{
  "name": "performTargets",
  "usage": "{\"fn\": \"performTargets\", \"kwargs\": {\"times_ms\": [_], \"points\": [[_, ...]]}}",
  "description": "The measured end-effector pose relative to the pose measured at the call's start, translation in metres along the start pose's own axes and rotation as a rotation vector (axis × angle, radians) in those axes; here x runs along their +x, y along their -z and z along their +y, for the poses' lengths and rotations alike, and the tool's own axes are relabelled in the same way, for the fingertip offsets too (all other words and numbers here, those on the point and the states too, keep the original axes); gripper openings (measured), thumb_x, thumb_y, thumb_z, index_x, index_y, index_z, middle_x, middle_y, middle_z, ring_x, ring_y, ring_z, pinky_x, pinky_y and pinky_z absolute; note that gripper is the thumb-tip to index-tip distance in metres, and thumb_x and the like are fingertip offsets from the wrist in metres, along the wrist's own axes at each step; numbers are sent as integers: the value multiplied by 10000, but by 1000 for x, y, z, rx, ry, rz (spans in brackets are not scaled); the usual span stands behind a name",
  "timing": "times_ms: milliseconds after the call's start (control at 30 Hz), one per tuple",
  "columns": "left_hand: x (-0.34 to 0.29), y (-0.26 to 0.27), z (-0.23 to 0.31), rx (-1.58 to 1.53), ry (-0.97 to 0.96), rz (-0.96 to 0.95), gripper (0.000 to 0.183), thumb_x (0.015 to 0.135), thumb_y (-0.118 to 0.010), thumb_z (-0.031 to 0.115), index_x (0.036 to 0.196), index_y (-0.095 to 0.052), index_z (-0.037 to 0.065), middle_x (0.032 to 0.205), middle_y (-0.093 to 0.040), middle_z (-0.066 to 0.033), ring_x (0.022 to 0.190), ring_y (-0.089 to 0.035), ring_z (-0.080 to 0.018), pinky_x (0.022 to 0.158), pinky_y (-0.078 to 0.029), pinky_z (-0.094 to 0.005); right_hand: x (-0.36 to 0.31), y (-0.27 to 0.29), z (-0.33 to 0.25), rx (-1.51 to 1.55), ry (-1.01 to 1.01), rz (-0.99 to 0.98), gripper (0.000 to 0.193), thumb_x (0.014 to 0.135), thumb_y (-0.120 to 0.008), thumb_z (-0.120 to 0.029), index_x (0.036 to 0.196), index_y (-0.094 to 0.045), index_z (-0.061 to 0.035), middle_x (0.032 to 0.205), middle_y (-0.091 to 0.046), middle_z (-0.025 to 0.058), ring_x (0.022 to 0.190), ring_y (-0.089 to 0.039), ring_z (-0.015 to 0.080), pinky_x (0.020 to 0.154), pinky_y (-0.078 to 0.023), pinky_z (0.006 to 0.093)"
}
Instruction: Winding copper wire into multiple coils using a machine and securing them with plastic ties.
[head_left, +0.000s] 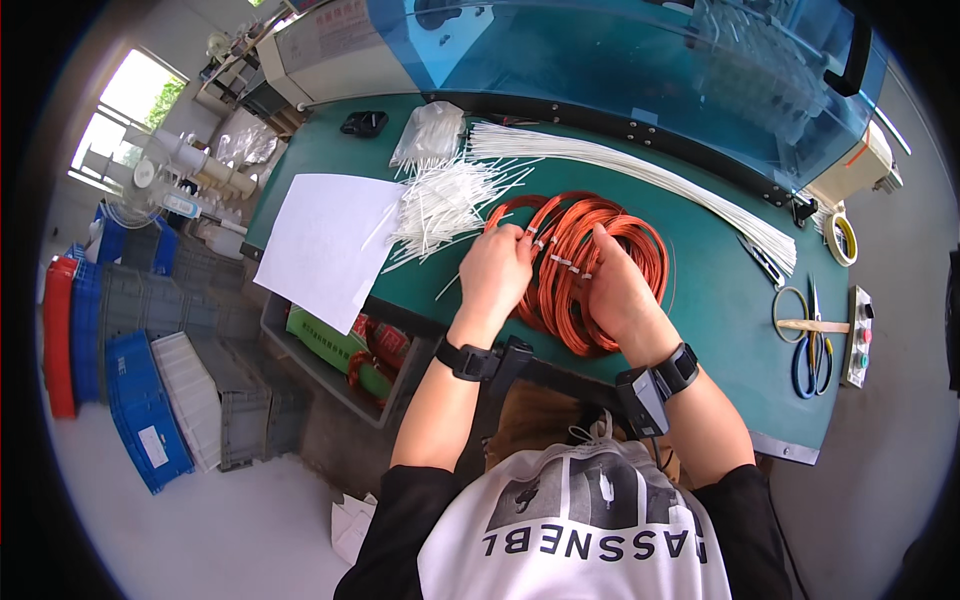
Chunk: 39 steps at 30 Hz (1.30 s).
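Several loops of orange-red wire form a thick wire coil (575, 230) on the green table (690, 215), with small white bands around parts of it. My left hand (496, 270) is closed at the coil's left side, its thumb and index finger pinching a few strands beside a white band. Over the right part of the coil lies my right hand (622, 292), thumb pointing away from me, holding the loops. Its other fingers are mostly hidden. Next to my left hand is a loose pile of short white ties (440, 205).
A white paper sheet (330, 240) overhangs the table's left front edge. Long white strips (640, 170) lie along the machine with the blue cover (600, 70). Scissors (815, 350), a tape roll (842, 240) and a switch box (859, 335) are at right. A grey bin (400, 395) sits below.
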<state>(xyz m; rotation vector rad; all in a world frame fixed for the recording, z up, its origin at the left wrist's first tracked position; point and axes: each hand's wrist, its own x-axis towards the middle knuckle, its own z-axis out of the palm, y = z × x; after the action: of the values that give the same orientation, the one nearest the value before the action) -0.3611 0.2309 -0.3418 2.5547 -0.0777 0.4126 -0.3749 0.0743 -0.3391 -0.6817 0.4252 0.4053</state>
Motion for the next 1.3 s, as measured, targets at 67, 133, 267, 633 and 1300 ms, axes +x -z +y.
{"fn": "performTargets", "kwargs": {"times_ms": [67,133,267,633,1300], "points": [[-4,-4,5,-120,-2,-101,167,871,-543,125,939,-639,7,901,-659,-176,841,-629,-349,731,-490,-397,2,0,-1,10,-11,-33,345,937,-499,-389,1104,-556,-93,1030,-639,64,919,-616,197,802,-506,368],[-11,-3,8,-415,-35,-78,150,873,-555,101,944,-642,2,867,-663,-168,783,-656,-285,692,-493,-337,0,-2,-3,20,-20,-64,385,906,-558,-407,1106,-558,-78,1043,-637,83,916,-621,201,806,-515,367],[-18,9,5,-310,89,151,124,847,-604,106,936,-622,22,863,-599,-126,753,-621,-244,667,-485,-336,-18,1,-22,185,-105,-205,532,877,-573,-479,1082,-570,12,1080,-628,189,1015,-615,298,885,-498,427],[-27,35,44,-237,-182,69,285,754,-655,21,1027,-577,39,852,-565,-107,749,-607,-247,676,-499,-338,-80,17,-44,235,-50,-140,378,938,-413,-131,1250,-440,80,1224,-555,206,1126,-560,308,987,-440,428],[-102,64,10,-822,-394,-617,516,823,-674,341,1199,-559,7,1260,-535,-160,1240,-450,-278,1048,-321,-429,-109,2,-22,238,-179,-456,539,846,-538,-62,1326,-342,87,1333,-443,258,1221,-477,353,1019,-407,488]]}}
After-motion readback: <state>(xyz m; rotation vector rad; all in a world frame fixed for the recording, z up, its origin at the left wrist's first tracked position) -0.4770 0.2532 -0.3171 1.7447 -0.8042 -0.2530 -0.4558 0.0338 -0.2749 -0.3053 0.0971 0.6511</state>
